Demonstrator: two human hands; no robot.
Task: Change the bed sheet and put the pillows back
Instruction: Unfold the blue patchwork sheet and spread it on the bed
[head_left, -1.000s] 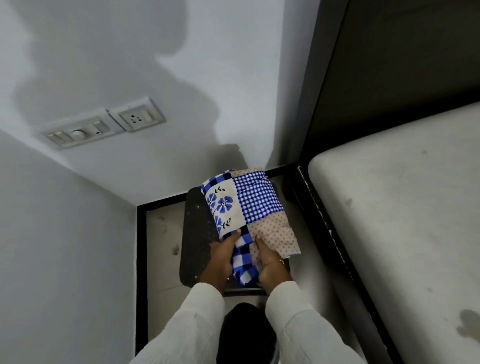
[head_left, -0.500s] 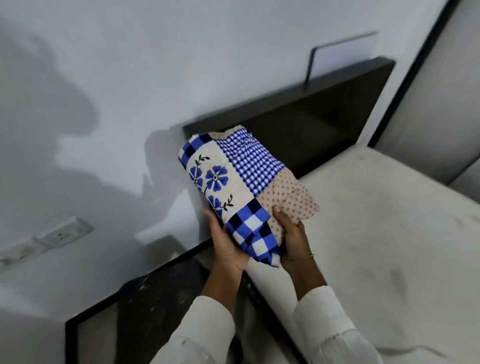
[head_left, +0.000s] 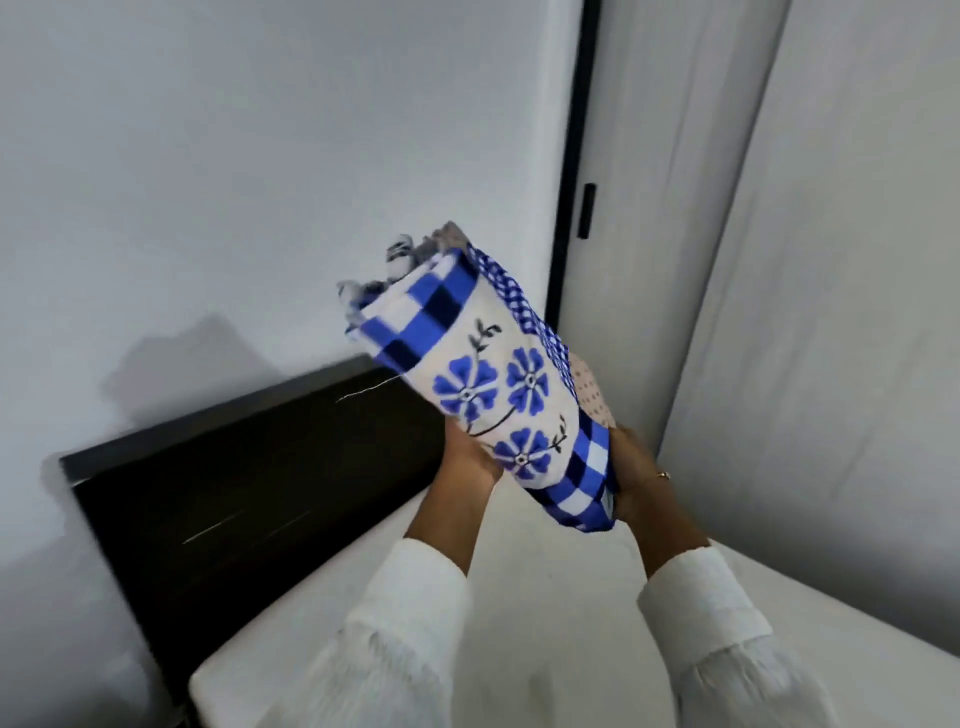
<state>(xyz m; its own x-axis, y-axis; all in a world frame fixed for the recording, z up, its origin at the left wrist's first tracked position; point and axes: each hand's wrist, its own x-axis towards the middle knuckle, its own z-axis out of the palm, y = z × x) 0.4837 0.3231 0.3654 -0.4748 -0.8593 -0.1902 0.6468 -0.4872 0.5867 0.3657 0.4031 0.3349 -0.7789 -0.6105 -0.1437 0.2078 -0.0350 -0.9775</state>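
Folded sheet (head_left: 483, 395) now swung up over the bare mattress (head_left: 545, 623), by headboard (head_left: 249, 478); left hand (head_left: 470, 457) & right hand (head_left: 636, 480) clamp its lower end.

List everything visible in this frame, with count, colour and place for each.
folded bed sheet: one, blue and white patchwork with blue flowers and checks, held up above the mattress between both hands.
mattress: one, off-white and bare, lower middle and right.
headboard: one, dark brown, left of the mattress against the wall.
wall: one, white, upper left.
door frame: one, black vertical strip, upper middle.
curtain: one, pale grey, right side.
sleeves: two, white, bottom.
left hand: one, grips the sheet's lower left edge.
right hand: one, grips its lower right edge, with a ring on one finger.
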